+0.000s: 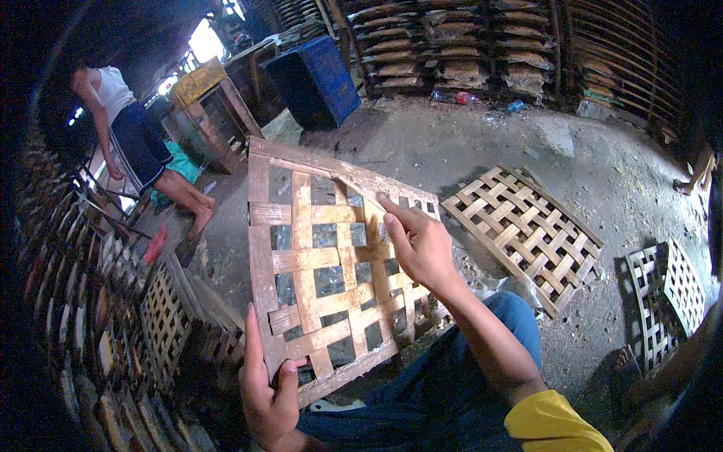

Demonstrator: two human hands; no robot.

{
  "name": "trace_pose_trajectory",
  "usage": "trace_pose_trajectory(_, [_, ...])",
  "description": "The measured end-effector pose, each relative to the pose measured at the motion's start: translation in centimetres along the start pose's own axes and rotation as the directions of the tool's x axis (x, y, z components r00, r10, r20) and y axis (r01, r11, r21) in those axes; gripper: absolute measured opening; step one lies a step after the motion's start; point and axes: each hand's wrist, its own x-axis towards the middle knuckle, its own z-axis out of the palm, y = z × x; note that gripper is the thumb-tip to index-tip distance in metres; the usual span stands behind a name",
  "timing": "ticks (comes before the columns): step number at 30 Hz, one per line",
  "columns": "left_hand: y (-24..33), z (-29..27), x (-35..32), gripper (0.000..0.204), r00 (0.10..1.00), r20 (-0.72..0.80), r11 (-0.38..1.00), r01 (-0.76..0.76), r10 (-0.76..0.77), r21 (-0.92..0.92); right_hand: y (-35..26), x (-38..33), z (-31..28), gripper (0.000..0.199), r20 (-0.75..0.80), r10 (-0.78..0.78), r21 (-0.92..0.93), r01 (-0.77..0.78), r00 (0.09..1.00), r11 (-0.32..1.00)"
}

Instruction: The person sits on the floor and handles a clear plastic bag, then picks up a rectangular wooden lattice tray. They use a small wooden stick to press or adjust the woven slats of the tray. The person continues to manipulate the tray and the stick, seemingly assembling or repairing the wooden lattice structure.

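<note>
A woven bamboo lattice panel (305, 260) with flat wooden edge strips stands tilted over my lap. My left hand (269, 399) grips its lower left corner, the thumb in front and the fingers along the side edge. Over the panel's upper right part, my right hand (422, 245) is closed with thumb and forefinger around a thin pale bamboo strip (358, 192). That strip runs up to the top edge of the panel; whether its far end is tucked in cannot be made out.
Another lattice panel (527, 230) lies on the dirty concrete floor to the right, with more panels (681, 286) beyond. At left stand stacked panels (162, 313). A blue plastic crate (316, 83), a wooden stand (215, 124) and a walking person (139, 128) are farther back.
</note>
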Motion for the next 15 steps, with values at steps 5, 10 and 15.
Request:
trace_pose_trajectory(5, [-0.3, 0.0, 0.2, 0.081, 0.999, -0.025, 0.999, 0.047, -0.048, -0.023, 4.0, 0.1, 0.6, 0.035, -0.031, 0.117, -0.12, -0.12, 0.993, 0.985])
trace_pose_trajectory(10, [-0.2, 0.2, 0.1, 0.08, 0.997, -0.024, 0.995, 0.069, -0.071, -0.07, 1.6, -0.4, -0.4, 0.034, -0.057, -0.039, -0.06, 0.035, 0.998, 0.998])
trace_pose_trajectory(15, [-0.1, 0.0, 0.2, 0.078, 0.999, -0.003, 0.999, 0.038, -0.038, -0.021, 3.1, 0.2, 1.2, 0.034, -0.063, 0.026, -0.095, -0.032, 0.998, 0.995])
